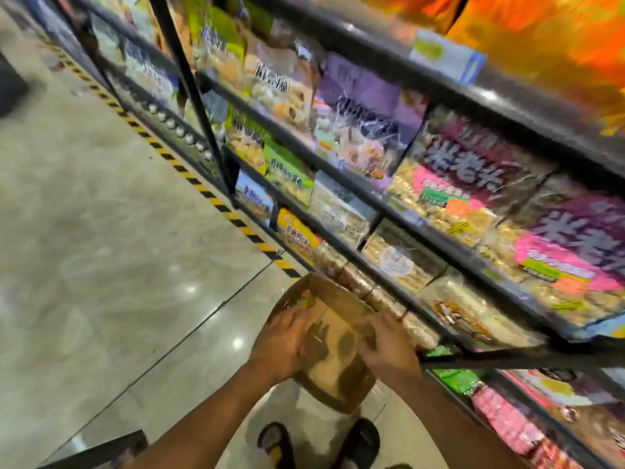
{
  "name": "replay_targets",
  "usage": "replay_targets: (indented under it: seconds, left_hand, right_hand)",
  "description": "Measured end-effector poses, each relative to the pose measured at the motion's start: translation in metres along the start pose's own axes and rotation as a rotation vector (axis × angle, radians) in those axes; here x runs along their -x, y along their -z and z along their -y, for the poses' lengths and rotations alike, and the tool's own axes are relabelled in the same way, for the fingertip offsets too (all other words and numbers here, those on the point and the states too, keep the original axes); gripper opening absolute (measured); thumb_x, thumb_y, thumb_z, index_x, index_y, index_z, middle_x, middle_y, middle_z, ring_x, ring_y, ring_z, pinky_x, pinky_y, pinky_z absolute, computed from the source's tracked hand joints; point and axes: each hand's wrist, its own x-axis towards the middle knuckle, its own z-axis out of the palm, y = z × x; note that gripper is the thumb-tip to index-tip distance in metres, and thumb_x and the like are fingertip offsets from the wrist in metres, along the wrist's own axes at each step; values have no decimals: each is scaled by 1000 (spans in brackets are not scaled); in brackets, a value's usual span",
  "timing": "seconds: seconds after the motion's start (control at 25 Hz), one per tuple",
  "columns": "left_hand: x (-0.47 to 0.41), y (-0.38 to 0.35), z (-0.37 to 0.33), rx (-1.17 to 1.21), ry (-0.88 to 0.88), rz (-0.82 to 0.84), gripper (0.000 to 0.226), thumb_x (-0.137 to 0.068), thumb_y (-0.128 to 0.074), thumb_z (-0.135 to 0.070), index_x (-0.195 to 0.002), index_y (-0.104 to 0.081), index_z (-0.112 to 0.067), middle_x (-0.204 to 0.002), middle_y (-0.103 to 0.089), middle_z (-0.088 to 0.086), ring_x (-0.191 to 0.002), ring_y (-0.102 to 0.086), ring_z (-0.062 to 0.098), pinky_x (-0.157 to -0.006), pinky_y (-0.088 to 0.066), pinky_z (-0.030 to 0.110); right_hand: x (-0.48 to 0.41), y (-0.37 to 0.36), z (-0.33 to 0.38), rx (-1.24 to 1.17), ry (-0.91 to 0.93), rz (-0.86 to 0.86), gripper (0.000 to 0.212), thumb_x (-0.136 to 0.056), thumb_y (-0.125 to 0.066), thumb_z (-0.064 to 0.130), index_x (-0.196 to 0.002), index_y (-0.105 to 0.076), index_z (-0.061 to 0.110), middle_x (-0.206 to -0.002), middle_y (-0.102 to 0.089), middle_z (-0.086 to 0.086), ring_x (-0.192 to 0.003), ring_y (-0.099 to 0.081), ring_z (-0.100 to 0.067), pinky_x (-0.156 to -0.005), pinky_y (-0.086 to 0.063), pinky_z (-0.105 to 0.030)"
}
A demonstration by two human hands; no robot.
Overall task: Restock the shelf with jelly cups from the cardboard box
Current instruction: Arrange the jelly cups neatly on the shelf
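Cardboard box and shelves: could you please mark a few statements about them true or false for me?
1. The left hand and the right hand both hold the cardboard box. True.
2. The box rests on a shelf. False: it is held in front of the shelves.
3. Yellow-and-black striped tape runs along the floor. True.
4. The shelves stand on the person's left. False: they are on the right.

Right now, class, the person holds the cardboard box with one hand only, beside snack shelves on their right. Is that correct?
No: the head view shows both hands on it, the left hand and the right hand gripping opposite sides of the cardboard box. The snack shelves do stand on their right.
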Motion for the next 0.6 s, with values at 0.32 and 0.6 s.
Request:
replay_targets:
  seconds: [0.32,0.6]
  left_hand:
    - [-105,-203,110,-138,120,130,83,-95,-53,-52,-160,-4,-33,-168,-14,1,-148,-29,31,-113,-42,46]
    - [-235,-336,180,-297,262,342,91,-98,-56,-50,-161,6,-26,-170,7,5,-147,-29,39,-112,-39,52]
  right_hand:
    - [-107,-180,-111,-38,26,103,34,-85,-54,51,-118,-52,40,-120,-41,17,-119,-46,-11,-98,-45,-39]
    - [-197,-284,-179,-13,62,47,30,-94,-59,37,-124,-56,35,-126,-45,12,-122,-47,-13,-103,-44,-35]
